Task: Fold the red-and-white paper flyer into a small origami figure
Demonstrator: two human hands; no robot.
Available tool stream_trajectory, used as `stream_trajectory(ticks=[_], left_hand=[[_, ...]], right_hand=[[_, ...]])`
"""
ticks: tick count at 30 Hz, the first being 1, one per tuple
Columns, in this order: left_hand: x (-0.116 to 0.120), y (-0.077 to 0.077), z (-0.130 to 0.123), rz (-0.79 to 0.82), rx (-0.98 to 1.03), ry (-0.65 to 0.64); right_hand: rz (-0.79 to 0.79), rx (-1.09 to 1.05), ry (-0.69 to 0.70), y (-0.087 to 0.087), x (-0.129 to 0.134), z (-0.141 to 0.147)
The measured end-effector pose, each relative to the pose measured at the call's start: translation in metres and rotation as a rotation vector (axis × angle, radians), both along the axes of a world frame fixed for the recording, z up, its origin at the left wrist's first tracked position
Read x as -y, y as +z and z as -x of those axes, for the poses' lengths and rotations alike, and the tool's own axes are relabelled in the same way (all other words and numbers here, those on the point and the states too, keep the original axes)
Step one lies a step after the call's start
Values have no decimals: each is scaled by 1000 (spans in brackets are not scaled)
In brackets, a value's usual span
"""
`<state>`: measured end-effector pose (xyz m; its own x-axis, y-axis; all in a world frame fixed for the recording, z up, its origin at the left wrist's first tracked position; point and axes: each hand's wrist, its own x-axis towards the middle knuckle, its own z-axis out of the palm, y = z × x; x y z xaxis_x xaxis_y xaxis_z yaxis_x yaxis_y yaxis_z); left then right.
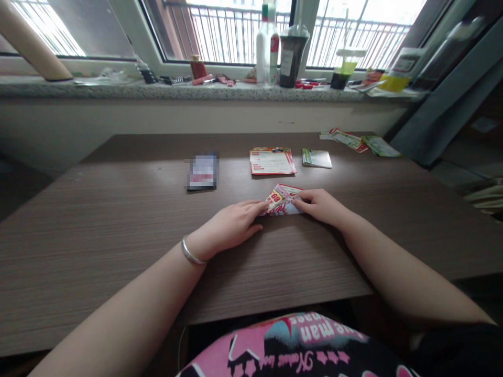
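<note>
A printed paper flyer (283, 206), partly folded and marked with a red number on yellow, lies on the table in front of me. My left hand (236, 222), fingers stretched out, rests its fingertips on the flyer's left end. At the right end, my right hand (320, 205) pinches the paper between thumb and fingers. Just beyond the flyer is a stack of red-bordered leaflets (272, 161). A smaller stack of cards (316, 158) sits to its right.
A blurred-out phone-like object (203, 172) lies left on the wooden table (118, 209). Folded colourful papers (349, 140) are at the far right corner. Bottles (262, 57), a dark lidded cup (291, 57) and small items crowd the stone windowsill (220, 93).
</note>
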<state>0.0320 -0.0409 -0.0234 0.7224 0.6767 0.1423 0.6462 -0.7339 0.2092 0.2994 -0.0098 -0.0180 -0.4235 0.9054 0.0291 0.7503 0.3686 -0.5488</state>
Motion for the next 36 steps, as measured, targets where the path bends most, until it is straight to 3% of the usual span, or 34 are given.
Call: stream_trajectory(ticks=[10,22,36], left_hand=[[7,3,-3,-27,-129,-92],[9,-3,-6,-84,-152,-84],[5,2,-5,-57,-118,-75]], right_hand=[[-114,253,-65,2,-2,-4],[-179,395,-34,2,-2,3],[-189,448,-151,-1,-4,2]])
